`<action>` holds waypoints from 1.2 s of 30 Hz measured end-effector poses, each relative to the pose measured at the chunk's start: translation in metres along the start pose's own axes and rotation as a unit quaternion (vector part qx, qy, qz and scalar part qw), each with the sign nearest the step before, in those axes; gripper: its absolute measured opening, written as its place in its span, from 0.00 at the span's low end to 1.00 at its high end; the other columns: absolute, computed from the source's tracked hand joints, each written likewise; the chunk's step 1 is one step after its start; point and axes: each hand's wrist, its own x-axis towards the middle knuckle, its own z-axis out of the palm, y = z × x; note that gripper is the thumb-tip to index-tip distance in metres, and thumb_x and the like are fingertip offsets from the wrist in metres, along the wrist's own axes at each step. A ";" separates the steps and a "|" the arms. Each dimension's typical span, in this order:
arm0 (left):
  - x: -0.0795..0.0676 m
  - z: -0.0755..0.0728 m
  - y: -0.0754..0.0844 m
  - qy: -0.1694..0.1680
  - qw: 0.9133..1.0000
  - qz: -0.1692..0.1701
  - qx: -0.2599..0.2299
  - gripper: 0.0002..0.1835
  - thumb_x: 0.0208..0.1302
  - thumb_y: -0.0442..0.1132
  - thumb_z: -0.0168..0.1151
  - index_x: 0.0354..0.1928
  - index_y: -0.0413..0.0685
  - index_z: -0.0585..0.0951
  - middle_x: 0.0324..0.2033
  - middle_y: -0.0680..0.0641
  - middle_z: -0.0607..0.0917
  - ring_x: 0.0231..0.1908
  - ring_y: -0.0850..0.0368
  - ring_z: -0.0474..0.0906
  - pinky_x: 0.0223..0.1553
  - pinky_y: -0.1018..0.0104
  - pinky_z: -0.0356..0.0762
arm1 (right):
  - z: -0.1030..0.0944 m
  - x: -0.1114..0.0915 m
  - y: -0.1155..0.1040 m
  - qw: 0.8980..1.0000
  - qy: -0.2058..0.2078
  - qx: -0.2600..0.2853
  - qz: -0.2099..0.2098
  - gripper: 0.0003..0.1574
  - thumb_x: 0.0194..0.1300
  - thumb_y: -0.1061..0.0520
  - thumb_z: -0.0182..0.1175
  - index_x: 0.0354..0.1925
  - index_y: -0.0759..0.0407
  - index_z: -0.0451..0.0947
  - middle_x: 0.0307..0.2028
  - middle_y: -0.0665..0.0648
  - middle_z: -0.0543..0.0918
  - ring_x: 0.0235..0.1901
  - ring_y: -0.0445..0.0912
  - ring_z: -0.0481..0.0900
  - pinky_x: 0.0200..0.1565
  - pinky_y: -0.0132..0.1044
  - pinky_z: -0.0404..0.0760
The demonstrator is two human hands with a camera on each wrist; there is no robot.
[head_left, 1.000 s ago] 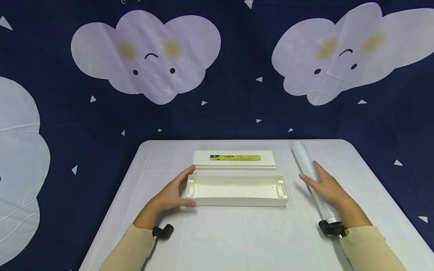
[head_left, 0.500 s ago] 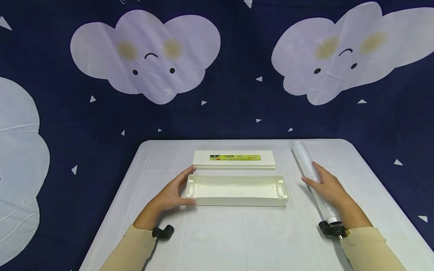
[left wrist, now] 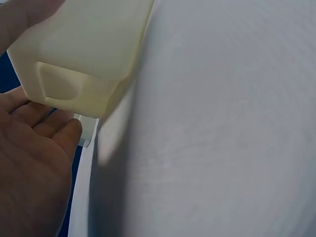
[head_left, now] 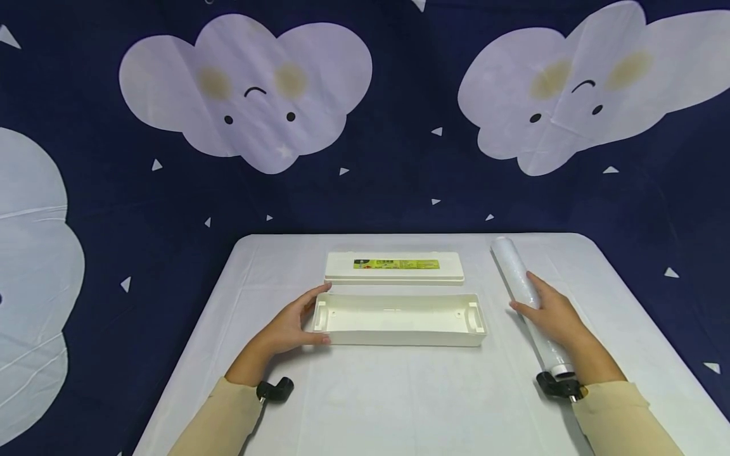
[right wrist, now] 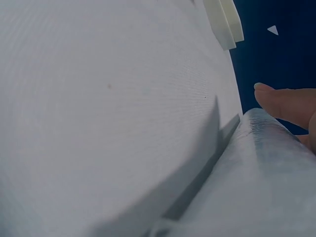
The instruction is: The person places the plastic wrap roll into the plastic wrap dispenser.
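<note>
A long cream plastic box [head_left: 399, 338] lies lidless on the white table, its hollow side facing up. At its left end my left hand [head_left: 289, 326] grips it, thumb on the front wall and fingers round the back. The left wrist view shows the recessed end wall of the box [left wrist: 61, 86] between thumb and curled fingers. On the right, a roll of cling film [head_left: 518, 273] lies slanted on the table. Over its near half my right hand [head_left: 554, 316] holds it, thumb across the left side and fingers on the right.
Behind the box lies its matching lid [head_left: 393, 277] with a yellow-green label. The white-covered table [head_left: 410, 399] ends at the back against a dark blue cloth [head_left: 399, 202] printed with clouds. A black wrist mount [head_left: 275, 390] sits by the left sleeve.
My right thumb has shifted slightly to the right and nearer along the roll. The left hand, box, lid and roll stay in place.
</note>
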 end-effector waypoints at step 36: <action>0.003 0.005 -0.013 -0.003 0.996 0.003 -0.089 0.61 0.47 0.26 0.86 0.81 0.55 0.61 0.76 0.39 0.65 0.76 0.45 0.60 0.74 0.61 0.56 | 0.003 0.001 0.003 0.999 0.035 -0.011 -0.017 0.58 0.67 0.57 0.72 0.80 0.73 0.50 0.67 0.87 0.63 0.58 0.80 0.72 0.52 0.74 0.77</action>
